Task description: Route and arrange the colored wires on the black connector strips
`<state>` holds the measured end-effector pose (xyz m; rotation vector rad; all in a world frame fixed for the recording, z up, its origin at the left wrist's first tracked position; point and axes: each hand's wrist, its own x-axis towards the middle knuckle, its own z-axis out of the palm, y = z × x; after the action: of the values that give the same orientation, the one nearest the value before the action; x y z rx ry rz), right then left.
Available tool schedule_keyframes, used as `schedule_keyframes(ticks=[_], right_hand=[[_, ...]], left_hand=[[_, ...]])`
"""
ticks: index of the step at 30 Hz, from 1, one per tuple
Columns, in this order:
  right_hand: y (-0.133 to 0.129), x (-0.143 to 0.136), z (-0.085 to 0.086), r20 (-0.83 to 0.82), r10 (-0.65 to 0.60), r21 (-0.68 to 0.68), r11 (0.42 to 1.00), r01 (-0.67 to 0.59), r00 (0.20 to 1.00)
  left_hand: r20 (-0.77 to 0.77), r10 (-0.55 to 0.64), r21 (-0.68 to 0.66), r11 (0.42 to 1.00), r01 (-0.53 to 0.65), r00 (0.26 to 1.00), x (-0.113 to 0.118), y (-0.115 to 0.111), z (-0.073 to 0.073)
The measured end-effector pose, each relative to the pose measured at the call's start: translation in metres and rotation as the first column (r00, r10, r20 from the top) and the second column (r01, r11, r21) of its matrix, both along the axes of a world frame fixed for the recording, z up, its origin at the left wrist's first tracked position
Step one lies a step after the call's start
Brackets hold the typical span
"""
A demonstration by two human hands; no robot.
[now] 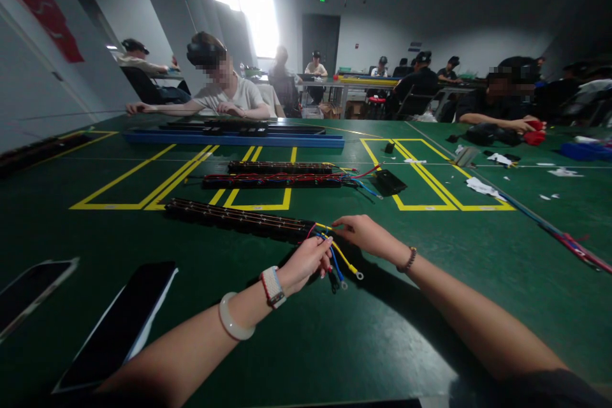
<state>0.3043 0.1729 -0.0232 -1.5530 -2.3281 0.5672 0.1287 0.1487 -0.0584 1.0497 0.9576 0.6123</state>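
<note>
A long black strip assembly (239, 218) with copper-coloured lines along its top lies at a slant on the green table. Wires leave its right end, among them a blue wire (338, 262) and a yellow wire (345, 255), both tipped with ring terminals. My left hand (306, 261) is closed on this wire bundle just beyond the strip's end. To its right is my right hand (361, 233), its fingertips pinched together at another short yellow wire (324, 225) by the strip's end. The fingers of my left hand partly hide the bundle.
Behind lie two similar strips, one with red wires (272, 180), and a small black box (391, 182). Farther back is a long blue rail (234, 139). Two dark flat panels, one a black slab (124, 319), lie at left. People sit across the table.
</note>
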Motion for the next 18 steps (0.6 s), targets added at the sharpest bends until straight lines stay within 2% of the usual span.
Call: schedule_keyframes(ticks=[2, 4, 11, 14, 16, 18], right_hand=[[0.007, 0.004, -0.005, 0.084, -0.101, 0.079, 0.992, 0.095, 0.991], [0.013, 0.007, -0.013, 0.156, -0.160, 0.165, 0.977, 0.134, 0.975], [0.026, 0.010, -0.037, 0.283, -0.210, 0.420, 0.904, 0.076, 0.936], [0.022, 0.008, -0.036, 0.275, -0.146, 0.547, 0.836, -0.030, 0.950], [0.011, 0.009, -0.027, 0.203, -0.037, 0.647, 0.755, -0.106, 0.978], [-0.005, 0.013, -0.012, 0.092, 0.091, 0.745, 0.655, -0.129, 0.992]], left_hand=[[0.014, 0.001, -0.019, 1.000, -0.001, 1.000, 0.000, 0.001, 0.000], [0.020, 0.000, -0.033, 0.999, 0.001, 1.000, 0.000, 0.003, -0.001], [0.051, 0.005, -0.064, 0.998, -0.001, 0.999, -0.003, 0.007, -0.005], [0.103, -0.001, -0.048, 0.999, 0.006, 0.995, -0.003, 0.006, -0.007], [0.144, 0.002, -0.045, 0.999, 0.004, 0.990, -0.002, 0.006, -0.009], [0.175, 0.013, -0.038, 0.999, -0.006, 0.984, -0.002, 0.006, -0.012]])
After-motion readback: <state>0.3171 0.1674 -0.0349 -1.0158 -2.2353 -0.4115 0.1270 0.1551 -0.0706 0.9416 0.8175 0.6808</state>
